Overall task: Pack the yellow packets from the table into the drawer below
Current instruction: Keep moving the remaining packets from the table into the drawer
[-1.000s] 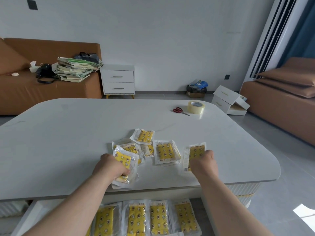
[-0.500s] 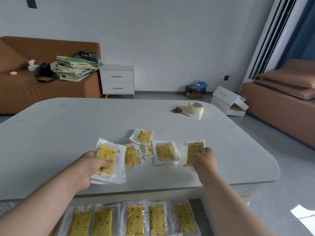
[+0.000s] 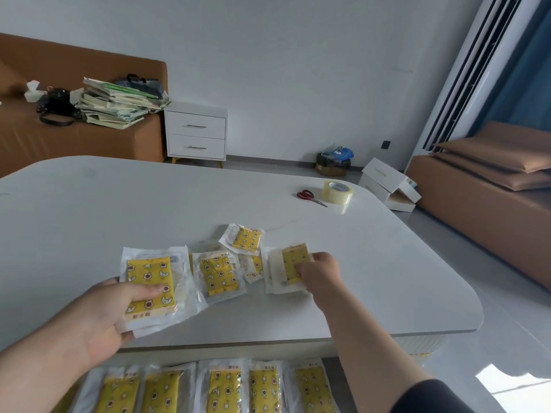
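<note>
**Both hands on packets at the table's near edge**

The left hand was up above the white table, palm turned in, thumb clamped across a stack of yellow packets. At least two clear wrappers were fanned out in that grip, tilted toward the camera.

Over on the other side, the right hand was reaching in, fingers curled down onto a single yellow packet. That one lay over another pale wrapper on the tabletop. It looked like a pinch at the packet's right edge, though the fingertips were blurred and a flat press could not be ruled out.

Between the two hands, three loose packets sat on the table:
- a crumpled packet just beside the held stack
- a small packet partly tucked under its neighbours
- a far packet angled behind them

Below the table's front edge, a row of packed packets lay side by side, upright in the view. The drawer's own walls were hidden.

Far right on the table, red-handled scissors lay just beside a roll of clear tape.
</note>
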`<action>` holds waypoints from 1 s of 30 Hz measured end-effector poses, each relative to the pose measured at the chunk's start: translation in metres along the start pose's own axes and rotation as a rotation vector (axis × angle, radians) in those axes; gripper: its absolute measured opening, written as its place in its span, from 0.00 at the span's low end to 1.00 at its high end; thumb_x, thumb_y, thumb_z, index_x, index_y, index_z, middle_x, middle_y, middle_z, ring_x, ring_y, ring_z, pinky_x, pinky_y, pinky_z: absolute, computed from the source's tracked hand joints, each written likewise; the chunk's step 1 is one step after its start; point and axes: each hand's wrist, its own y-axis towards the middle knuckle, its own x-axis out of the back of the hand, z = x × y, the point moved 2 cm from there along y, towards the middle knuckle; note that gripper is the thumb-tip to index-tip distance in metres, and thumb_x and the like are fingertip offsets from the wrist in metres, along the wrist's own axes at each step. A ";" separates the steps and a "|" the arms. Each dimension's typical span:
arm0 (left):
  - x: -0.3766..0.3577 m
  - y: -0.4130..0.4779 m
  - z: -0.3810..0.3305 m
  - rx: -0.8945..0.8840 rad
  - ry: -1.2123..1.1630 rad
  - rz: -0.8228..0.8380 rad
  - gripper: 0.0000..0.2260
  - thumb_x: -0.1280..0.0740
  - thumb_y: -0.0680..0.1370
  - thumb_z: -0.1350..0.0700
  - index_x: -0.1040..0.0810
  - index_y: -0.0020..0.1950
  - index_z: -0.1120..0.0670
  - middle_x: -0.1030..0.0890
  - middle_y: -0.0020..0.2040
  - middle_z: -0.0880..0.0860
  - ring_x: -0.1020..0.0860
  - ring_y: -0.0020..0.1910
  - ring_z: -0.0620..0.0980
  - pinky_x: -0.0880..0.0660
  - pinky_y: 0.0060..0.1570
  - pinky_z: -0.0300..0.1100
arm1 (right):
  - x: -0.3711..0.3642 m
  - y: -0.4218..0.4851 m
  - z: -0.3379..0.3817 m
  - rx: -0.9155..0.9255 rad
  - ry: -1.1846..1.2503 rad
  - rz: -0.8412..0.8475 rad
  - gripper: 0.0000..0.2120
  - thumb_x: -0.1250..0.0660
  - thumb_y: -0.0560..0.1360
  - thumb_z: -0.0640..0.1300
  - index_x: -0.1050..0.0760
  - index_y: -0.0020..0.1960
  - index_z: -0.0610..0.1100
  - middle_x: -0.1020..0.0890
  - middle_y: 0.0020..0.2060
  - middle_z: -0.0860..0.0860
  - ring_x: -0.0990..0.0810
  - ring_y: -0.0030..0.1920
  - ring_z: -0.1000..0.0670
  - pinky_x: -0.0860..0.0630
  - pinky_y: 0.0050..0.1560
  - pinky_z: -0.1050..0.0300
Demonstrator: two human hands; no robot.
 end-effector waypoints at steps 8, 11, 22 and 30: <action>0.015 0.008 -0.005 -0.019 -0.038 -0.028 0.14 0.30 0.69 0.68 0.22 0.53 0.57 0.14 0.35 0.55 0.19 0.45 0.58 0.24 0.42 0.50 | -0.001 0.004 0.002 -0.031 -0.394 -0.078 0.07 0.38 0.66 0.39 0.37 0.32 0.43 0.30 0.32 0.48 0.32 0.31 0.47 0.38 0.29 0.62; 0.021 0.010 -0.008 -0.003 -0.041 -0.040 0.21 0.29 0.65 0.66 0.22 0.57 0.58 0.14 0.40 0.56 0.18 0.49 0.59 0.24 0.52 0.56 | -0.003 0.003 -0.001 -0.041 -0.561 -0.091 0.12 0.38 0.69 0.52 0.27 0.42 0.43 0.20 0.44 0.47 0.23 0.50 0.44 0.26 0.49 0.56; 0.023 0.007 -0.009 0.011 -0.019 -0.039 0.15 0.31 0.72 0.67 0.22 0.58 0.58 0.16 0.49 0.59 0.19 0.48 0.59 0.23 0.49 0.53 | -0.017 -0.003 0.011 -0.105 -0.600 0.029 0.26 0.28 0.61 0.60 0.31 0.50 0.46 0.24 0.46 0.49 0.23 0.52 0.46 0.24 0.52 0.54; 0.023 0.006 -0.010 -0.002 -0.037 -0.024 0.16 0.31 0.72 0.67 0.23 0.59 0.58 0.16 0.50 0.59 0.18 0.48 0.60 0.23 0.44 0.51 | -0.014 -0.005 0.003 0.072 -0.163 0.091 0.16 0.25 0.70 0.45 0.29 0.52 0.43 0.21 0.45 0.48 0.21 0.44 0.47 0.25 0.39 0.55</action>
